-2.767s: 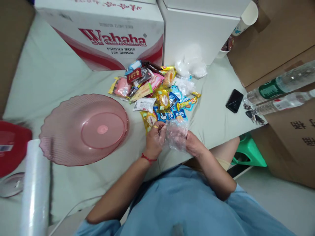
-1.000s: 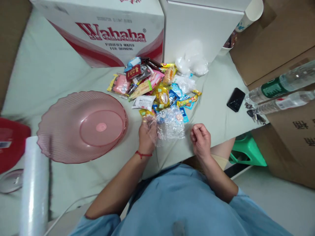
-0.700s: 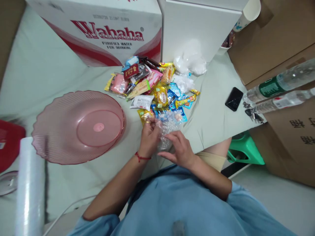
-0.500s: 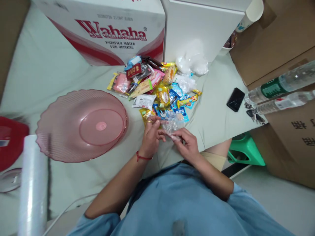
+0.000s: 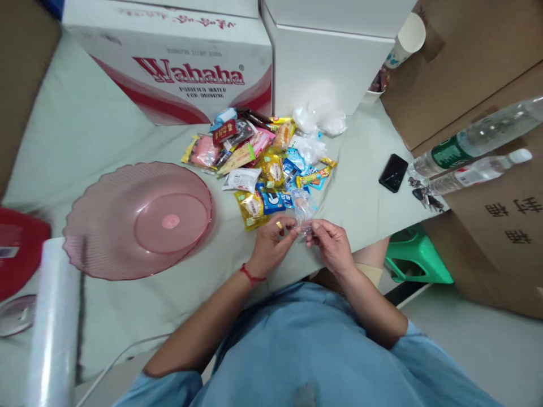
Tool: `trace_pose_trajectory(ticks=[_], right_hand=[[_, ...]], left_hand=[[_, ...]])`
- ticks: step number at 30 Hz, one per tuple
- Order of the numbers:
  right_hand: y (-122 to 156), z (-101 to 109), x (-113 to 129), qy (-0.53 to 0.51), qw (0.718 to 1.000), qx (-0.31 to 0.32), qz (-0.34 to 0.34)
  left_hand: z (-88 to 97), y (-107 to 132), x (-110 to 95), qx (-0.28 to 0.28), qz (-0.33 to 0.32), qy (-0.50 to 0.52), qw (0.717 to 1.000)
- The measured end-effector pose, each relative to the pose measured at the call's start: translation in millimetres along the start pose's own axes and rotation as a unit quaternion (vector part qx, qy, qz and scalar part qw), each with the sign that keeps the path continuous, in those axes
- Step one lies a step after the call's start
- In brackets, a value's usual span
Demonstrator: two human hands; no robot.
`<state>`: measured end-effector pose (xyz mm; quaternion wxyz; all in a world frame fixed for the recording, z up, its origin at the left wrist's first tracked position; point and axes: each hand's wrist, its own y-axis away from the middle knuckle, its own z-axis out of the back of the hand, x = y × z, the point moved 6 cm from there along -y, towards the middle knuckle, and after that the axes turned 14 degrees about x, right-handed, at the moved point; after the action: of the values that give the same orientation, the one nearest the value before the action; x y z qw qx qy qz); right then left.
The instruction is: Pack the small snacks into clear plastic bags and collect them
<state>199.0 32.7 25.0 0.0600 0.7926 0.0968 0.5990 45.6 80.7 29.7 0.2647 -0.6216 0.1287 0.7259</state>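
Note:
Between my hands is a clear plastic bag (image 5: 304,207), crinkled, its near edge pinched by both. My left hand (image 5: 274,243), with a ring and a red cord bracelet, closes on the bag's left side. Thumb and fingers of my right hand (image 5: 331,243) grip its right side. Something pale shows through the plastic, too blurred to name. Just beyond lies a heap of wrapped snacks: a yellow packet (image 5: 250,209), a blue packet (image 5: 272,200), a white packet (image 5: 241,180) and several others. To the left sits a pink oval plastic bowl (image 5: 97,226).
A Wahaha carton (image 5: 186,85) and a white box (image 5: 322,68) stand at the back, with bunched clear bags (image 5: 320,120) before the box. Rightward are a black phone (image 5: 393,172), keys (image 5: 426,198) and two plastic bottles (image 5: 479,135). A plastic-film roll (image 5: 55,322) lies at left.
My view has shifted slightly. My hands have changed their grip along the bag's near edge, and the left hand has moved off the snack packets toward the right hand.

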Motion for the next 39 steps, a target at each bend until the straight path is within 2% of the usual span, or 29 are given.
trace_pose_trajectory(ticks=[2,4,8,12,14,16,20,22,24,26,28,31,33,36,39], right_hand=[[4.2,7.5,2.0,0.006,1.000,-0.016,0.008],[7.7,13.8,3.7,-0.007,0.999,-0.034,0.019],[14.0,23.7,7.0,-0.033,0.997,-0.061,0.040],[23.4,40.0,2.2,-0.010,0.997,-0.074,0.032],[29.7,52.2,-3.9,0.022,0.997,-0.073,0.017],[35.7,65.4,-10.0,0.062,0.996,-0.056,-0.007],[41.4,87.3,-10.4,0.152,0.986,0.022,-0.067],[40.3,96.6,4.9,0.215,0.975,0.016,-0.047],[36.3,99.5,28.5,0.280,0.960,-0.021,0.023],[27.9,90.9,47.7,0.336,0.937,-0.035,0.092],[13.2,75.6,54.9,0.395,0.910,-0.021,0.122],[-15.0,58.8,47.1,0.487,0.868,-0.004,0.100],[-30.6,54.4,35.7,0.515,0.854,0.031,0.070],[-36.9,55.8,24.5,0.489,0.866,0.091,0.053],[-25.2,65.3,25.2,0.410,0.907,0.080,0.051]], left_hand=[[-0.3,1.8,-2.3,-0.005,0.007,0.030,1.000],[3.0,6.4,2.0,-0.036,0.046,0.077,0.995],[15.7,23.5,23.2,-0.142,0.118,0.186,0.965],[33.9,49.1,44.2,-0.273,0.124,0.259,0.918],[39.5,61.9,51.2,-0.307,0.134,0.267,0.903],[40.9,71.0,55.1,-0.306,0.155,0.260,0.903],[38.7,78.1,55.2,-0.283,0.176,0.235,0.913],[37.9,77.9,51.9,-0.277,0.177,0.205,0.922],[36.0,75.9,47.4,-0.263,0.174,0.175,0.933],[31.7,73.1,42.6,-0.237,0.167,0.172,0.941],[26.7,70.9,38.2,-0.208,0.166,0.181,0.947],[23.4,70.3,34.2,-0.183,0.175,0.188,0.949],[27.1,71.1,34.2,-0.187,0.178,0.189,0.947],[43.0,73.7,39.4,-0.230,0.189,0.160,0.941],[60.1,73.1,43.7,-0.265,0.194,0.086,0.941]])
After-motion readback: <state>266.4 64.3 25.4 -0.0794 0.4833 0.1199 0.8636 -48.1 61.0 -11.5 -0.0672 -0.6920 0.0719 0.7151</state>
